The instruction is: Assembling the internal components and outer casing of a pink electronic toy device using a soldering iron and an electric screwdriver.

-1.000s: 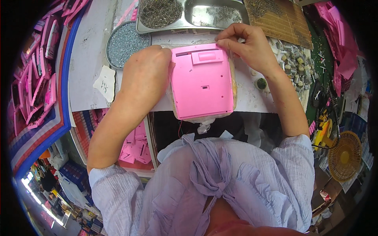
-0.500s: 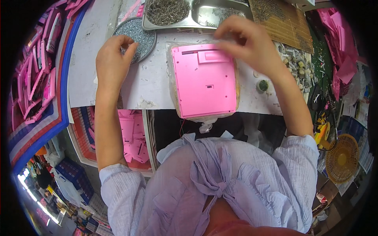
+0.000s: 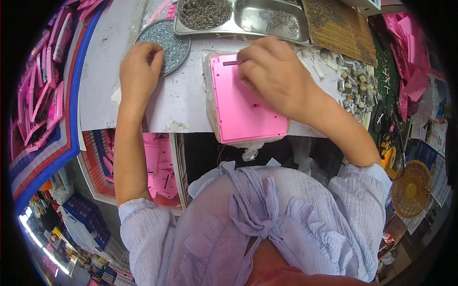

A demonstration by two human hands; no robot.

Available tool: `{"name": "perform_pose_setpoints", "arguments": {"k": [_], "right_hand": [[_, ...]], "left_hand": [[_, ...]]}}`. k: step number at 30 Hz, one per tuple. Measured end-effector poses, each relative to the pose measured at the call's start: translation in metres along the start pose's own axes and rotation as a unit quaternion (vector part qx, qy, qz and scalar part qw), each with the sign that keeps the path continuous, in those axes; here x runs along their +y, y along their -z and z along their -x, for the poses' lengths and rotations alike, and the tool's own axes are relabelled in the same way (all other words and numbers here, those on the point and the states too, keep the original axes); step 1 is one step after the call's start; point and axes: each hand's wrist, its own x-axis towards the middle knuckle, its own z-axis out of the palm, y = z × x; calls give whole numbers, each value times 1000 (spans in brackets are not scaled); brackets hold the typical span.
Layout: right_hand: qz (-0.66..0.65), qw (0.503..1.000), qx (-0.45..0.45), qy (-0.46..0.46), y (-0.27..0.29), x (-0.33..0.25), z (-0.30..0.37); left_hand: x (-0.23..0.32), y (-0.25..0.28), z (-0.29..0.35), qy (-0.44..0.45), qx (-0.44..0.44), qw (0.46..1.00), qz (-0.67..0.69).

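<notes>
A flat pink plastic housing [image 3: 241,121], with small holes and slots, lies on a padded block [image 3: 209,90] at the table's front edge. Over its upper right part is my right hand [image 3: 276,74], fingers bent and drawn together; anything in them is hidden. The hand covers the raised part of the housing. My left hand [image 3: 139,71] hovers at the near left rim of a round dish [image 3: 187,56] of small silvery screws [image 3: 169,40]. Its thumb and fingers are curled into a pinch, and what they hold, if anything, cannot be made out.
Behind the housing stands a steel compartment tray [image 3: 234,27] with small metal parts. A brown board [image 3: 350,35] with scattered screws and a heap of small metal pieces [image 3: 355,86] lie to the right. Pink parts fill a bin [image 3: 76,109] at left.
My right hand has come down and left from the housing's upper right corner, now covering its raised part. My left hand stays by the screw dish, fingers slightly shifted.
</notes>
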Motion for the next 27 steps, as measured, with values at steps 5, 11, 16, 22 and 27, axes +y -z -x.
{"name": "perform_pose_setpoints", "arguments": {"k": [5,11,16,22,27], "right_hand": [[-266,923,-23,-278,55,-5,31],[-323,866,-37,-380,46,-14,63],[-264,907,-21,-327,31,-13,63],[-146,976,31,-159,11,-4,72],[-192,964,49,-177,7,0,77]], "left_hand": [[-9,1,12,62,82,995,10],[54,-1,30,121,-6,940,318],[126,8,72,48,-136,931,334],[151,-22,78,-171,-40,954,243],[159,-34,75,-220,-49,950,217]]}}
